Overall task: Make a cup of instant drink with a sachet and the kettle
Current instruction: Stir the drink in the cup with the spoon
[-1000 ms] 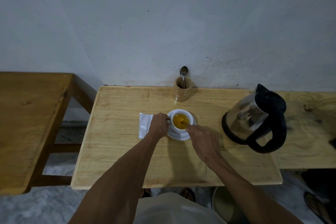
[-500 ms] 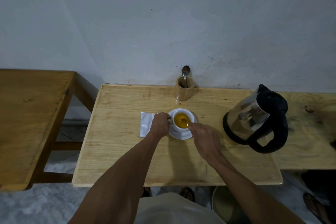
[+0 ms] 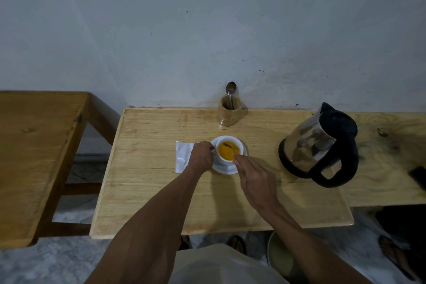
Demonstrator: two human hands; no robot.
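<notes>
A white cup (image 3: 239,145) full of orange drink stands on a white saucer (image 3: 224,169) in the middle of the light wooden table (image 3: 149,182). My left hand (image 3: 201,157) grips the cup's handle on its left side. My right hand (image 3: 255,180) pinches the handle of a small spoon (image 3: 229,146) whose bowl dips into the drink. A white sachet (image 3: 182,157) lies flat just left of the cup, partly under my left hand. The steel kettle (image 3: 315,145) with a black handle stands to the right.
A wooden holder (image 3: 230,114) with a second spoon (image 3: 231,89) stands against the wall behind the cup. A darker wooden table (image 3: 34,157) sits to the left across a gap. Feet in sandals and a bucket show below the table's front edge.
The spoon's bowl has shifted inside the cup, from the right side toward the upper middle. My right hand moved slightly with it. My left hand stays on the handle.
</notes>
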